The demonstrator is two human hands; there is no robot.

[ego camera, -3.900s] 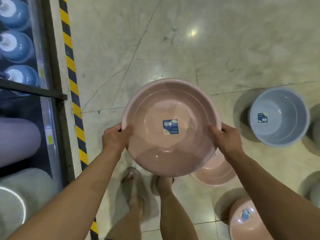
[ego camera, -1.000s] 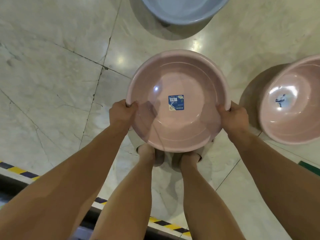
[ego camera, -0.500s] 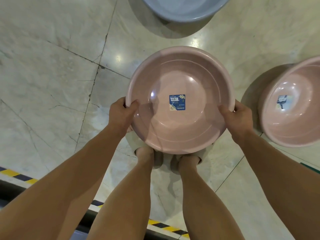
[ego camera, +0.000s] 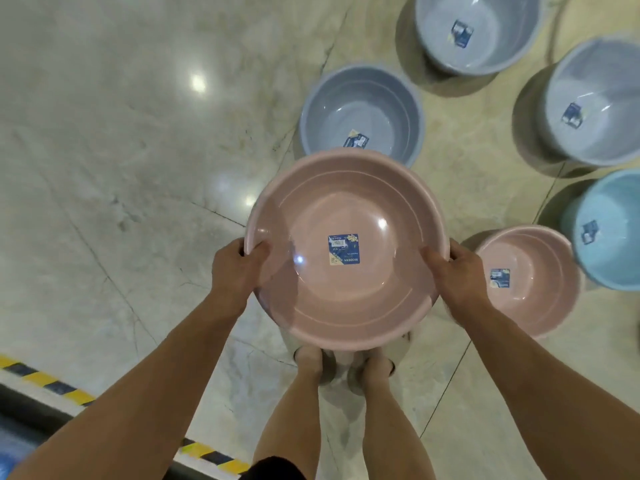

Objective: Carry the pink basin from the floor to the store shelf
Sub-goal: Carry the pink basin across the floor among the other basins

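I hold a round pink basin (ego camera: pixel 346 299) level in front of me, above my feet, with a blue label stuck inside its bottom. My left hand (ego camera: pixel 239 268) grips its left rim with the thumb hooked over the edge. On the opposite rim my right hand (ego camera: pixel 453 271) grips the same way. The store shelf is only a dark strip (ego camera: pixel 31 420) at the lower left corner behind a yellow-and-black floor stripe (ego camera: pixel 52 386).
On the marble floor to my right stands a second pink basin (ego camera: pixel 530 306). Three grey-blue basins (ego camera: pixel 360 109) (ego camera: pixel 474 32) (ego camera: pixel 595 102) and a light blue one (ego camera: pixel 609 230) stand further ahead and right. My bare legs and sandalled feet (ego camera: pixel 343 368) are below the basin.
The view has tilted up and swung, so more basins on the floor ahead and right now show. My hands keep the same grip on the pink basin.
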